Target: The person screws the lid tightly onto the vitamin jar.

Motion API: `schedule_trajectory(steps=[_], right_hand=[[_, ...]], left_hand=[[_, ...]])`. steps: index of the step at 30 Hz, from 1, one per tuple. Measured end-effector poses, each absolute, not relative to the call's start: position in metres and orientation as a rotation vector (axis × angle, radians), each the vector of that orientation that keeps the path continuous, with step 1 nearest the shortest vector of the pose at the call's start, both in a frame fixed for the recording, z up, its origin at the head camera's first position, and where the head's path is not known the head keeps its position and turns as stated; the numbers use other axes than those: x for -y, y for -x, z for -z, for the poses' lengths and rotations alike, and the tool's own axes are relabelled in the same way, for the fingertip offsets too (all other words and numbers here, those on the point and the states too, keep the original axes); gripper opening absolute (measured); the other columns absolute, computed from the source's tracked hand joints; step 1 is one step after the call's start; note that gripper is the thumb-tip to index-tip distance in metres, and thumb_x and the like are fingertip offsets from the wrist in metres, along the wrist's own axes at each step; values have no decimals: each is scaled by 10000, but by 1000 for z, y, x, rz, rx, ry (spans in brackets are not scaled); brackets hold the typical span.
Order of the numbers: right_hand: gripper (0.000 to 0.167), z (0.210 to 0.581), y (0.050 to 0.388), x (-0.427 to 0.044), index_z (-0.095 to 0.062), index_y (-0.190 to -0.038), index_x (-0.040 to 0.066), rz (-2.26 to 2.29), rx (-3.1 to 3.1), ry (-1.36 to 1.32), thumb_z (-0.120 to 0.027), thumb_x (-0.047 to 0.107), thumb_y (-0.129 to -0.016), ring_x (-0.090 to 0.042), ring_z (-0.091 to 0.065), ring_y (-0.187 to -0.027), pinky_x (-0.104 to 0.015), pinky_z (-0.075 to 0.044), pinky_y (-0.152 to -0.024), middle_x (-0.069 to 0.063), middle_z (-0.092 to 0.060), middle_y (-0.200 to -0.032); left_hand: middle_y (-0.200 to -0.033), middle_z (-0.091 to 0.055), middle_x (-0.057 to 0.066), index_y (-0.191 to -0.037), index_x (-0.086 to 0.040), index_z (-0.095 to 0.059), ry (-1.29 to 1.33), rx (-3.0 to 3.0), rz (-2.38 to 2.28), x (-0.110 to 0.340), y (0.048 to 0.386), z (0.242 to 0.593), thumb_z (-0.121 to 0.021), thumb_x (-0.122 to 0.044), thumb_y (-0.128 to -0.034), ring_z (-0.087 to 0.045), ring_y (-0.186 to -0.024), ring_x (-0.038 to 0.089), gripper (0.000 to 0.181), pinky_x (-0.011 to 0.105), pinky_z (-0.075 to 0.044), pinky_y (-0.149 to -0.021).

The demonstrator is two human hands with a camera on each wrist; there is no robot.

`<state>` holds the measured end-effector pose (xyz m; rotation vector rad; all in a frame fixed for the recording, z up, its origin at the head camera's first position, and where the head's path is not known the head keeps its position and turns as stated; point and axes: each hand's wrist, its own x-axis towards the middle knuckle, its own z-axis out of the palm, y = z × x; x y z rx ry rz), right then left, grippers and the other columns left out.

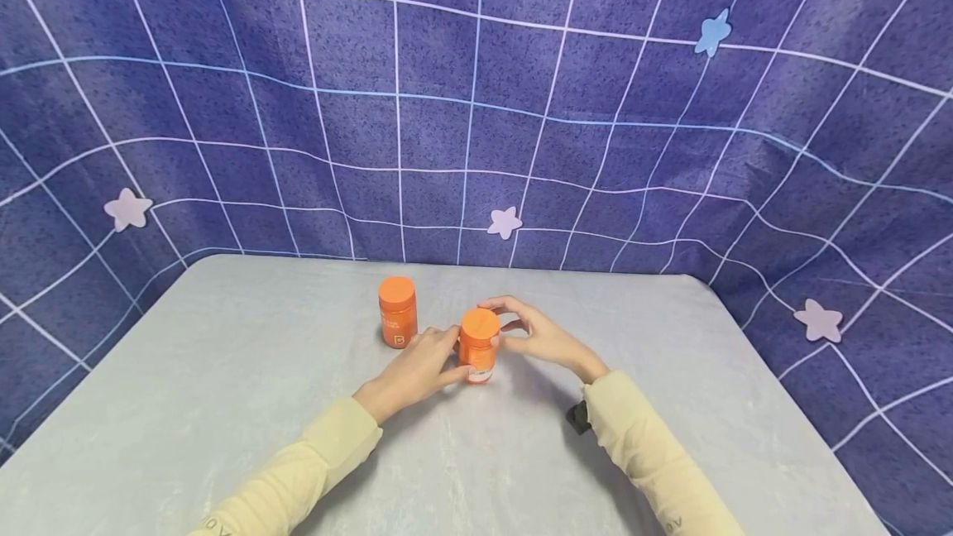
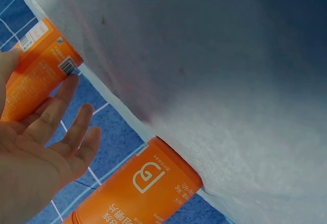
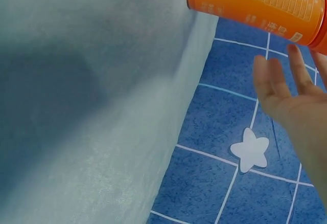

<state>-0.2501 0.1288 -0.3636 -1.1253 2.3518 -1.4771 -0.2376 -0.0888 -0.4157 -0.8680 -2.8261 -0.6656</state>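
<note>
Two orange supplement bottles with orange screw lids stand on the table. My left hand grips the nearer bottle low on its body, thumb on the near side. In the left wrist view, its other fingers are spread beside that bottle, which has barcode labels. My right hand has its thumb and a finger around the lid; the remaining fingers are held loosely away. The right wrist view cuts off the contact at the lid. Left of both hands, the second bottle stands upright, untouched.
A grey-white cloth covers the table. Behind and beside it hangs a blue gridded curtain with star shapes. A small black object shows beside the right sleeve's cuff.
</note>
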Motion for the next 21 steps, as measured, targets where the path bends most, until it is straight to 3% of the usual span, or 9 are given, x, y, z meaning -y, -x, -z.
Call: schedule_trajectory(steps=[9,21], right_hand=[[500,362,252,-130,-400,-1321,-43,1469,-2289,1096,-489,-64,-829,-333,-389,-1225,-525,-367,-975,-204,-451,-1318],[479,364,251,-130,-437,-1281,-48,1485,-2334,1075,-559,-37,-817,-351,-409,-1206,-552,-370,-960,-210,-482,-1283]], left_hand=[[-957,-645,55,-1157,-46,-518,869,2823,663,89,238,416,-661,-382,-811,-556,-927,241,502,395,-438,-837],[-968,-644,52,-1168,-51,-514,871,2820,666,89,237,416,-662,-378,-812,-559,-945,243,505,400,-438,-849]])
